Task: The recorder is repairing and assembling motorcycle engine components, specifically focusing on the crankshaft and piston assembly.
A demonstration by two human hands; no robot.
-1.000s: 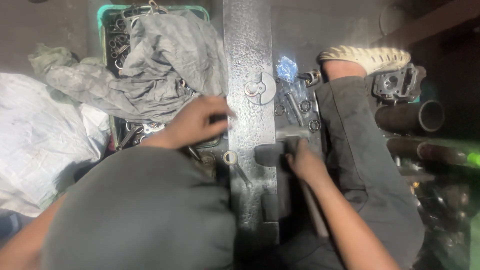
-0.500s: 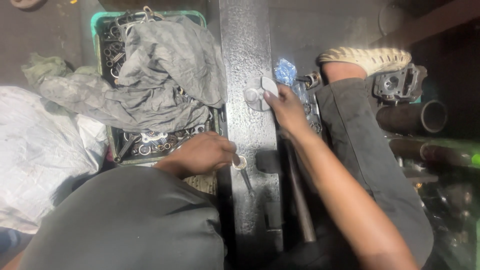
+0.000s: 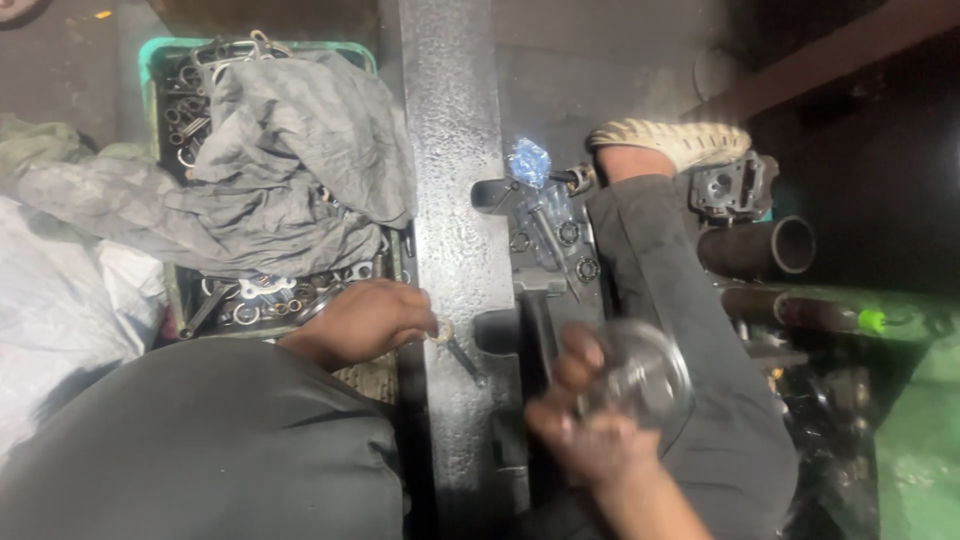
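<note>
Right hand [image 3: 585, 420] lifted off beam [image 3: 450, 200], fingers curled round blurred round metal part [image 3: 640, 375], held above right thigh. Left hand [image 3: 360, 320] rests at beam's left edge beside crate [image 3: 160, 80] of spanners, fingers curled loosely; pinching ring spanner [image 3: 455, 345]? Cannot tell. Looks like part-in-hand inspection step. Next move calls for steadier grip, both hands near beam.

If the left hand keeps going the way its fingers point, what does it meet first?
The left hand points right across the grey metal beam; first in line is the ring-ended wrench at its fingertips, which it probably already touches, though contact is unclear.
</note>
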